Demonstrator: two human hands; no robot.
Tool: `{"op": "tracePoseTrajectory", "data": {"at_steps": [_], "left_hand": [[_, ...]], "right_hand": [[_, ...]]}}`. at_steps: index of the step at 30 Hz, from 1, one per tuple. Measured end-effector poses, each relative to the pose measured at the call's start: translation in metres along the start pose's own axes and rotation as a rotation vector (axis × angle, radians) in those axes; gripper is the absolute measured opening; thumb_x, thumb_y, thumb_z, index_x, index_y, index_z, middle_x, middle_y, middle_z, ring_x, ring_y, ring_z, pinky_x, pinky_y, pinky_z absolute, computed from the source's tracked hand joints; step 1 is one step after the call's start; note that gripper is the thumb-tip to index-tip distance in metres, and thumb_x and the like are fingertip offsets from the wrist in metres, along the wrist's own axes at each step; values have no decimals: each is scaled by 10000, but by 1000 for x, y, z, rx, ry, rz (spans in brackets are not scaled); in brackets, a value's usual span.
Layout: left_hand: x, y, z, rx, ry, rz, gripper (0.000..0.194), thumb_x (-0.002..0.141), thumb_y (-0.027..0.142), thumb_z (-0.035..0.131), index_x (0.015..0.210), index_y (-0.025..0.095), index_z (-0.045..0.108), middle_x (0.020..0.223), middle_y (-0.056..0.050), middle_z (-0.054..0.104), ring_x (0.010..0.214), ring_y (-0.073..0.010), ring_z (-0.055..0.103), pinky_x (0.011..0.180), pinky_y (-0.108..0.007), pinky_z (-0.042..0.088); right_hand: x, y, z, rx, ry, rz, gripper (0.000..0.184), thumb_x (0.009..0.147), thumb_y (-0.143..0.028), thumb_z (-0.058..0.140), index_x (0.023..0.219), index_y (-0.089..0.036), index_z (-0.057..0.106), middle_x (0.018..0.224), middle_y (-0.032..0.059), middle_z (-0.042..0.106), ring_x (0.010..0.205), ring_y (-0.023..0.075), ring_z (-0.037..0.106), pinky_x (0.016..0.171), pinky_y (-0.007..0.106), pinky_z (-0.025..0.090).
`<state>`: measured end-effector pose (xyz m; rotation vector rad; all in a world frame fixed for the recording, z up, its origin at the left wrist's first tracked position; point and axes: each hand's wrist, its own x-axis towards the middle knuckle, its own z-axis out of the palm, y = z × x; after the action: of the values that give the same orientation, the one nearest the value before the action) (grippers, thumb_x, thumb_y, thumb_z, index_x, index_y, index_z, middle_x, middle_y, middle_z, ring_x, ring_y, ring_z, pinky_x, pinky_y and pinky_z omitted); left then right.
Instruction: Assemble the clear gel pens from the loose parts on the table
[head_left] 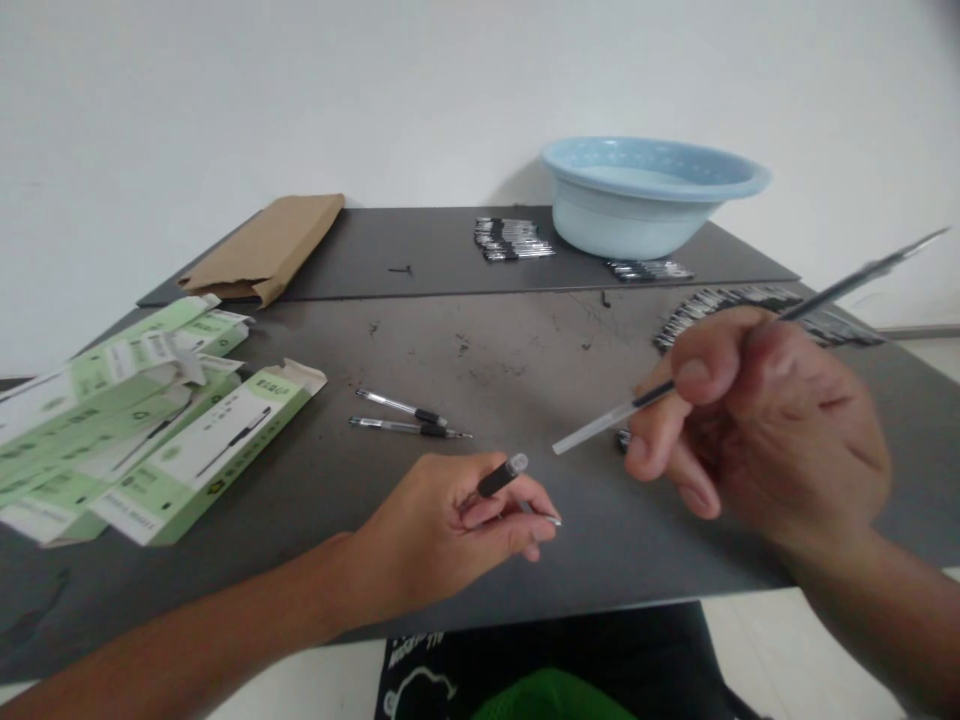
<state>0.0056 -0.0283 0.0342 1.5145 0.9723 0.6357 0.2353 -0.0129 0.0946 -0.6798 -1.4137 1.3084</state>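
My right hand [795, 430], raised over the right part of the table, pinches a pen refill [596, 428] between thumb and fingers. The refill slants, its clear end pointing down left and its thin tip up right. Lower and to the left, my left hand [420, 535] is closed around a pen barrel [501, 477], whose black grip end sticks up past the fingers. A small shiny piece [553, 520] shows at the left fingertips; its kind is unclear. Just beyond that hand lie two clear pens [397, 405] with black grips. The hands are apart.
Green and white pen boxes [225, 440] lie heaped on the left. Behind them is a brown paper bag [270, 245]. A light blue basin [637, 215] stands at the back right, near bundles of pens [510, 240]. More pens [720, 305] lie behind my right hand on the dark table [315, 560].
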Motion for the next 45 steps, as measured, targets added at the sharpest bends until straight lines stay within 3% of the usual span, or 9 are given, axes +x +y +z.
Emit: {"op": "tracePoseTrajectory", "data": {"at_steps": [9, 22, 28, 30, 32, 36, 39, 42, 45], "left_hand": [[2, 0, -1, -1, -150, -55, 160, 914, 298, 758, 970, 150, 779, 738, -28, 803, 593, -119, 731, 580, -182, 603], [3, -1, 1, -53, -132, -54, 150, 912, 282, 766, 964, 142, 772, 711, -21, 785, 586, -115, 739, 584, -174, 625], [2, -3, 2, -88, -145, -68, 142, 923, 290, 772, 941, 150, 752, 723, -15, 783, 611, -128, 756, 600, -198, 647], [2, -3, 2, -103, -135, -68, 130, 918, 279, 779, 936, 154, 746, 721, -9, 785, 597, -124, 752, 593, -195, 644], [2, 0, 2, -147, -119, -54, 123, 902, 255, 787, 866, 159, 719, 703, -3, 783, 566, -108, 738, 566, -170, 625], [4, 11, -1, -355, -16, -34, 446, 867, 192, 800, 616, 191, 432, 733, -11, 802, 556, -111, 752, 476, -130, 575], [6, 16, -7, -471, 64, -6, 532, 869, 128, 797, 623, 198, 331, 851, -13, 836, 563, -115, 770, 421, -112, 549], [7, 14, -13, -507, 101, 49, 531, 909, 116, 791, 650, 198, 335, 805, 16, 826, 550, -103, 763, 405, -92, 540], [8, 9, -17, -522, 119, 74, 552, 925, 157, 811, 675, 208, 322, 794, 28, 819, 576, -116, 778, 388, -87, 536]], "right_hand": [[-1, 8, 3, 77, -137, 75, 225, 1108, -376, 554, 983, -252, 694, 780, 26, 794, 481, 112, 624, 325, 243, 341], [1, 11, 1, 42, -103, 77, 241, 1106, -374, 574, 956, -243, 711, 797, 2, 801, 441, 62, 557, 346, 196, 355], [-1, 21, 5, -25, -198, 80, 220, 1103, -316, 581, 1008, -233, 762, 854, 4, 813, 483, 52, 600, 370, 154, 412], [1, 25, 6, -93, -269, 64, 227, 1080, -279, 618, 961, -220, 802, 867, 10, 817, 495, 49, 609, 371, 154, 409], [3, 28, 4, -147, -338, 33, 126, 1017, -264, 715, 1047, -241, 835, 815, -5, 809, 492, 57, 604, 377, 167, 403], [10, 30, -10, -247, -331, 28, 605, 860, -305, 891, 1436, -296, 704, 714, -49, 773, 449, 63, 523, 381, 189, 354], [16, 31, -19, -385, -307, -44, 490, 805, -347, 933, 1271, -259, 811, 725, -37, 773, 443, 43, 465, 382, 190, 324], [20, 35, -19, -519, -340, -177, 415, 777, -313, 954, 1166, -211, 850, 815, 4, 791, 589, 72, 616, 454, 178, 422], [18, 40, -13, -533, -336, -250, 350, 856, -249, 895, 1192, -175, 836, 885, 41, 798, 741, 102, 718, 581, 183, 529]]}}
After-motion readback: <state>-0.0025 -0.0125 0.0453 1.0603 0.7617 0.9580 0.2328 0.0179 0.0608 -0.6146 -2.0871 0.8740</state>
